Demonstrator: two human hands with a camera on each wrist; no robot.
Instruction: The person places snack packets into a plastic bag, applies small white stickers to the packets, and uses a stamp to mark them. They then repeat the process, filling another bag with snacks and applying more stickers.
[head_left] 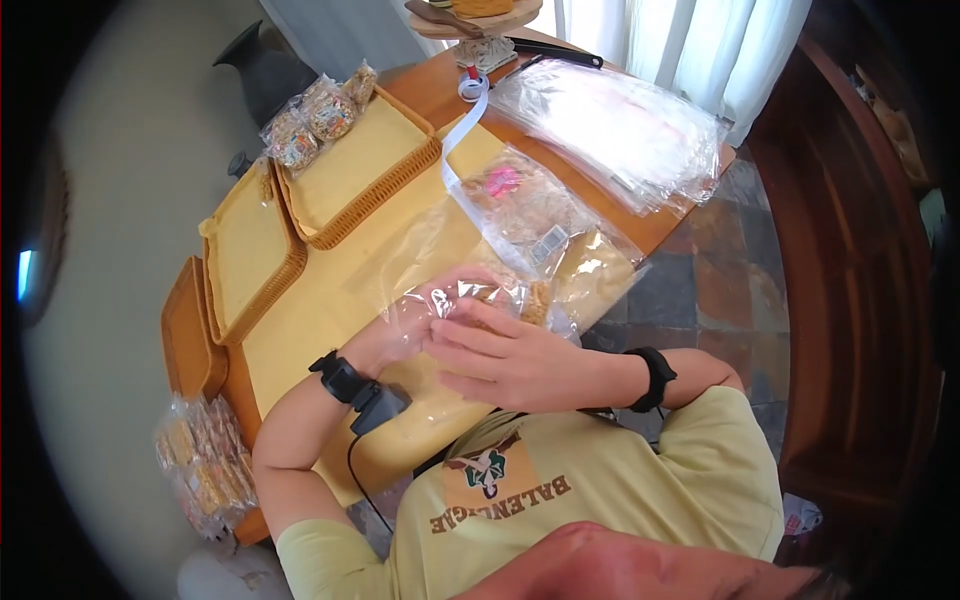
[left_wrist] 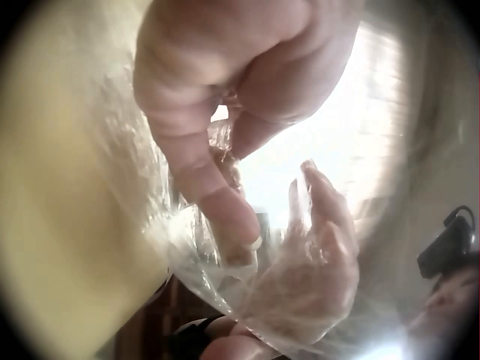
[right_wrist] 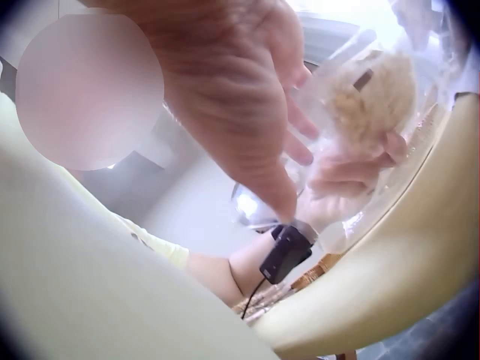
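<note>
**A clear bag of snacks held between two hands above the yellow table**

A crinkled, transparent plastic bag holding a pale, rough-textured snack is kept at the near edge of the table, just in front of the person's chest. The left hand is wrapped by the film, its fingers curled around the bag from the left. The right hand is laid over the bag from the right, fingers loosely bent and pinching the plastic; from the left wrist view a thumb is seen pressed onto the film.

Three shallow woven trays with yellow lining are set in a row on the left of the table. Three filled snack packets rest at the far end of the farthest tray. A stack of empty clear bags is spread at the far right, and a larger open bag of snacks lies between it and the hands. A pile of packed bags is seen near left, below the table edge.
</note>
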